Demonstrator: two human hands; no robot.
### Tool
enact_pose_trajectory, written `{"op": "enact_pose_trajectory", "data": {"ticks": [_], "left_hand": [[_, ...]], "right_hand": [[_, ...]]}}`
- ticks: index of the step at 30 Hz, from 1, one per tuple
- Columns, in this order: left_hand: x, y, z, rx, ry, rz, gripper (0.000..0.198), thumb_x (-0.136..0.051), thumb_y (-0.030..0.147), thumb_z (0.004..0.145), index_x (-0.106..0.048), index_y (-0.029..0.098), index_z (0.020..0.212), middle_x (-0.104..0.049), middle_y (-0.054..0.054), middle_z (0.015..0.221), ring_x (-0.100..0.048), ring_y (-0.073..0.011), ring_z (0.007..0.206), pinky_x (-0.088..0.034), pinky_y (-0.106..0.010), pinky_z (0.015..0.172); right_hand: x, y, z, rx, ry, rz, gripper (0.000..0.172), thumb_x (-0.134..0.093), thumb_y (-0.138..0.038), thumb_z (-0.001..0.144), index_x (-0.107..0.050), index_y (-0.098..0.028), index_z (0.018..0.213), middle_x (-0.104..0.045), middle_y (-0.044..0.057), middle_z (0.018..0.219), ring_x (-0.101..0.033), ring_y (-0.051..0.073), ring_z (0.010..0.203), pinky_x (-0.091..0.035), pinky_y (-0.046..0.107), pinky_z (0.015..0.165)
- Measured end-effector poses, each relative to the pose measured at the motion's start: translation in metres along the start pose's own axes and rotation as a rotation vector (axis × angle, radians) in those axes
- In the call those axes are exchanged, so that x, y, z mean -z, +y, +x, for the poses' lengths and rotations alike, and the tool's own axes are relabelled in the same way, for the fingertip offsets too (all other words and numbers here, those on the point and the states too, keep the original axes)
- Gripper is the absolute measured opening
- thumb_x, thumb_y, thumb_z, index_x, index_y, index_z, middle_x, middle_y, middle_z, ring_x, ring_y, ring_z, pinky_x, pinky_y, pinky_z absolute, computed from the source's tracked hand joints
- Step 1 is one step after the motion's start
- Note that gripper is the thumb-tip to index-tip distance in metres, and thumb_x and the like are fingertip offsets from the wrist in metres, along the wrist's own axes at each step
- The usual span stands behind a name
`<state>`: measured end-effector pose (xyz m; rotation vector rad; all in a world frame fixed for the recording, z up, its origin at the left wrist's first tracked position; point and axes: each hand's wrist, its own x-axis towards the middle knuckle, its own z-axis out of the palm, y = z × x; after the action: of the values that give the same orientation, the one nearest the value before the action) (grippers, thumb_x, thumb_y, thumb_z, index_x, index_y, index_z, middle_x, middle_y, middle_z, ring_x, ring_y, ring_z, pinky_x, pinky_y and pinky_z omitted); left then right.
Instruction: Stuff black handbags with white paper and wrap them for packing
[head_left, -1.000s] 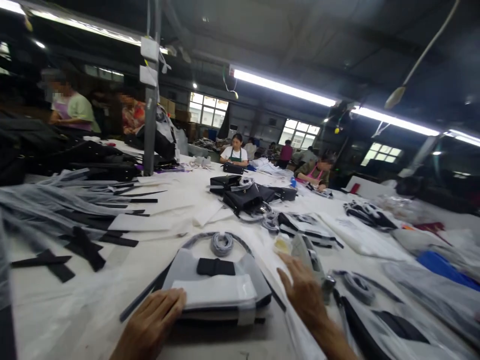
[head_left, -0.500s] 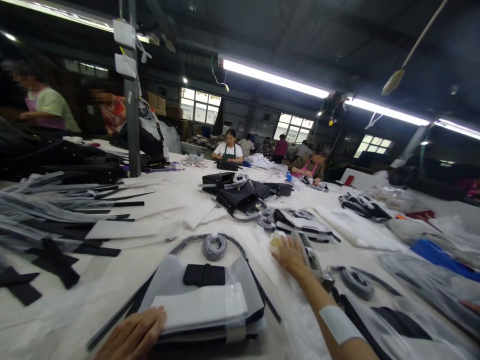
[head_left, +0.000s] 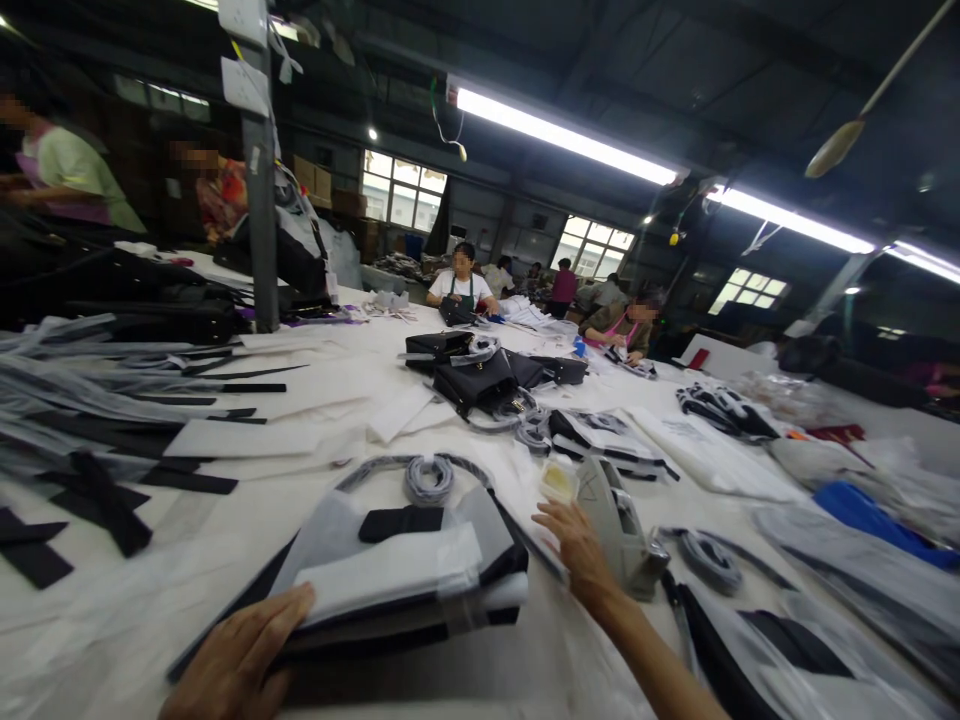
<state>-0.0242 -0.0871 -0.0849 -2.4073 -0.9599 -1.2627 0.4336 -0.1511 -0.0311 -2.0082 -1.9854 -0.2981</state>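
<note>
A black handbag [head_left: 397, 640] wrapped in pale translucent film and white foam sheet lies before me, its near edge tilted up. My left hand [head_left: 240, 645] grips its near left edge, fingers over the foam and thumb below. A wrapped coil of strap [head_left: 428, 480] lies at the bag's far side, and a small black piece [head_left: 401, 522] is on top. My right hand [head_left: 577, 550] is apart from the bag, fingers spread and holding nothing, beside a grey tape dispenser [head_left: 619, 525]. A small clear dish with something yellowish [head_left: 559, 482] sits just beyond its fingertips.
Film-wrapped straps [head_left: 67, 385] cover the left side. Black bags [head_left: 476, 378] are heaped mid-table. Another wrapped bag [head_left: 799, 640] lies right, near a blue sheet [head_left: 877, 525]. A metal post [head_left: 262, 220] rises at the left. Several people work across the table.
My right hand has drawn back slightly from the dish and dispenser, leaving both more exposed. The handbag's near edge has risen and tilted under my left hand.
</note>
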Motion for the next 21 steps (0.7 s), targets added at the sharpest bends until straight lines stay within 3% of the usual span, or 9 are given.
{"op": "enact_pose_trajectory", "data": {"ticks": [2, 6, 12, 15, 18, 21], "left_hand": [[0.004, 0.001, 0.006, 0.073, 0.029, 0.015, 0.041, -0.047, 0.022, 0.087, -0.057, 0.026, 0.127, -0.070, -0.002, 0.111, -0.069, -0.0206, 0.094, -0.053, -0.029, 0.086], [0.018, 0.010, 0.026, 0.181, 0.053, 0.009, 0.038, -0.046, 0.022, 0.082, -0.057, 0.025, 0.118, -0.070, -0.001, 0.100, -0.070, -0.0198, 0.084, -0.056, -0.027, 0.074], [0.024, 0.015, 0.040, 0.360, 0.073, -0.010, 0.029, -0.049, 0.024, 0.079, -0.057, 0.028, 0.107, -0.069, 0.004, 0.091, -0.069, -0.0175, 0.071, -0.056, -0.025, 0.067], [0.021, 0.013, 0.038, 0.435, 0.071, -0.028, 0.026, -0.050, 0.028, 0.080, -0.057, 0.028, 0.104, -0.070, 0.004, 0.090, -0.069, -0.0175, 0.069, -0.056, -0.025, 0.067], [0.020, 0.013, 0.036, 0.496, 0.063, -0.058, 0.025, -0.052, 0.030, 0.080, -0.058, 0.028, 0.104, -0.071, 0.003, 0.092, -0.069, -0.0179, 0.072, -0.056, -0.025, 0.070], [0.020, 0.014, 0.035, 0.543, 0.052, -0.097, 0.027, -0.053, 0.028, 0.079, -0.058, 0.028, 0.106, -0.071, 0.003, 0.093, -0.069, -0.0175, 0.073, -0.056, -0.025, 0.071]], "right_hand": [[-0.005, -0.005, -0.005, 0.039, -0.035, 0.024, 0.021, -0.060, -0.017, 0.087, -0.074, -0.025, 0.100, -0.071, 0.005, 0.121, -0.058, 0.028, 0.122, -0.030, 0.058, 0.114], [-0.002, -0.019, -0.001, -0.003, -0.073, 0.071, 0.018, -0.058, -0.013, 0.086, -0.073, -0.023, 0.083, -0.074, 0.004, 0.107, -0.061, 0.025, 0.115, -0.024, 0.052, 0.117], [-0.002, -0.054, -0.002, -0.108, -0.152, 0.184, 0.016, -0.058, -0.021, 0.085, -0.072, -0.024, 0.076, -0.075, 0.004, 0.100, -0.067, 0.023, 0.099, -0.035, 0.049, 0.110], [-0.012, -0.062, -0.005, -0.106, -0.118, 0.205, 0.023, -0.053, -0.032, 0.092, -0.073, -0.024, 0.099, -0.073, 0.007, 0.115, -0.065, 0.024, 0.111, -0.035, 0.048, 0.112], [-0.026, -0.062, -0.002, -0.164, -0.016, 0.097, 0.044, -0.047, -0.040, 0.096, -0.061, -0.015, 0.130, -0.058, 0.017, 0.139, -0.047, 0.031, 0.136, -0.027, 0.057, 0.116], [-0.041, -0.063, 0.002, -0.160, -0.078, 0.000, 0.057, -0.043, -0.045, 0.098, -0.053, -0.006, 0.138, -0.045, 0.022, 0.148, -0.033, 0.035, 0.144, -0.021, 0.062, 0.117]]}}
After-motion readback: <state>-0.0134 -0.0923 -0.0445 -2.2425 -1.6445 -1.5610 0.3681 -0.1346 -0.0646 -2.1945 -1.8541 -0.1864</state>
